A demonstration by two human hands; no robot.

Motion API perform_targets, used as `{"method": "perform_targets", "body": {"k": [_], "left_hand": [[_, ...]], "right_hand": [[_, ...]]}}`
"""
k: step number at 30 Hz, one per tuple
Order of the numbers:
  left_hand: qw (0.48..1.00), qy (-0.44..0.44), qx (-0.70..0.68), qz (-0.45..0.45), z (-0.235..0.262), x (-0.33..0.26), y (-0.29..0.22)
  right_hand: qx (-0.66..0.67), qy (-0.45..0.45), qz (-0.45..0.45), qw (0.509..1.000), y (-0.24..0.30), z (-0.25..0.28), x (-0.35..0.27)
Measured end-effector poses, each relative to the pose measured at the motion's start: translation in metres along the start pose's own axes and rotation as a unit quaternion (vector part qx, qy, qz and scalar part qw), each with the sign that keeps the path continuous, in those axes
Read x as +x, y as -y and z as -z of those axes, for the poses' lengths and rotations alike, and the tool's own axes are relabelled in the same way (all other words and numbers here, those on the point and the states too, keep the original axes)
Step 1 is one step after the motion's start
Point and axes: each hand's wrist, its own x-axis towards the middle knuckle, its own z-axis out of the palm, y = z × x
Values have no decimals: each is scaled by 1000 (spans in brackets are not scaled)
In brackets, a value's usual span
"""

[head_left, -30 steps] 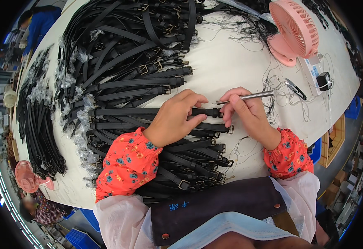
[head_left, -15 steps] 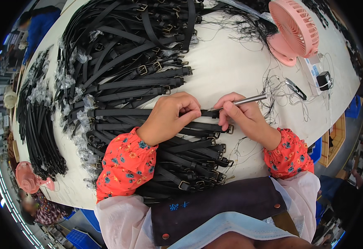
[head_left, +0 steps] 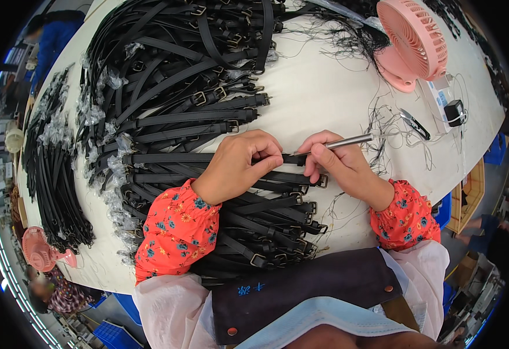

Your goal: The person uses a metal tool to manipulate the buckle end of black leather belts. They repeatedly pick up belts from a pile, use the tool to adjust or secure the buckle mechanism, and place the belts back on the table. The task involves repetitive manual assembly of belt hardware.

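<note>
Left hand point(head_left: 235, 166): thumb and forefinger together at the black strap point(head_left: 176, 157); I cannot tell whether they pinch it.
Right hand point(head_left: 343, 164): fingers clamped on a slim silver tool point(head_left: 350, 140), its tip at the strap's right end.
Strap: stretches leftward from the fingertips, over the white table point(head_left: 324, 78).
Other straps point(head_left: 176, 119): heaped on its far and near sides.
Large pink fan point(head_left: 414, 41): beyond the strap, to its right.

one rod-shaped tool point(head_left: 350, 141), two pink fans point(head_left: 415, 38)
</note>
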Motion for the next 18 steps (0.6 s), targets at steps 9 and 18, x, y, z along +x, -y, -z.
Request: {"method": "perform_targets", "body": {"k": [9,18], "left_hand": [[1000,16,-8,-15,1,0,1],[964,-87,195,-159,-8,-1,4]], "right_hand": [[-7,-1,6,1000,1,-1,0],[16,-42,65,997,-3,3,2]]}}
